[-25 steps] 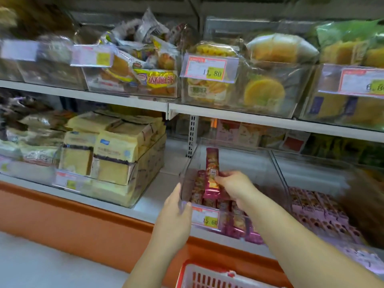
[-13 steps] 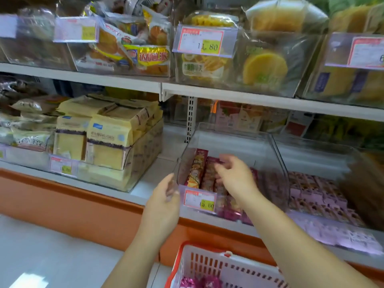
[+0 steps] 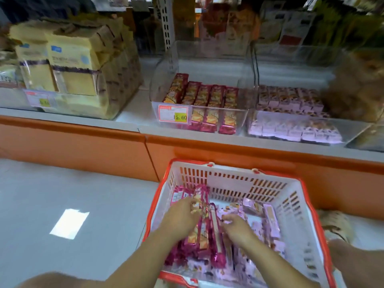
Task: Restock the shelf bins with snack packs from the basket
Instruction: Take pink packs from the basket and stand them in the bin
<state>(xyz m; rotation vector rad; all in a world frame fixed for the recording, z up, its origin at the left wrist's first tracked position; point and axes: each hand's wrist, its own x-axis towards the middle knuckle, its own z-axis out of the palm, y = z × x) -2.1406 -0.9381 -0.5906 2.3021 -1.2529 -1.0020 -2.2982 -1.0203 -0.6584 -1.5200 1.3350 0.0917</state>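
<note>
Both our hands were down in the red-rimmed white basket (image 3: pixel 234 175), which stood on the floor (image 3: pixel 62 183) just near of the orange base (image 3: pixel 72 142) of the shelf (image 3: pixel 133 109); our left hand (image 3: pixel 180 215) lay on the magenta snack packs (image 3: pixel 199 238) at the basket's left side, its grip curled round the upper part of one of them; our right hand (image 3: pixel 235 227) was just to the right, fingertips bent down where those packs met the lilac packs (image 3: pixel 270 223), and through the blur we could not tell whether its grip was clamped on anything; on the far shelf the clear middle bin (image 3: pixel 207 53) held a row of the same magenta packs behind a price tag (image 3: pixel 174 114) marked 15.60; the right bin (image 3: pixel 291 57) beside it held more lilac packs; to the left, apart from both, yellow cake packs (image 3: pixel 68 69) stood in another clear bin.
</note>
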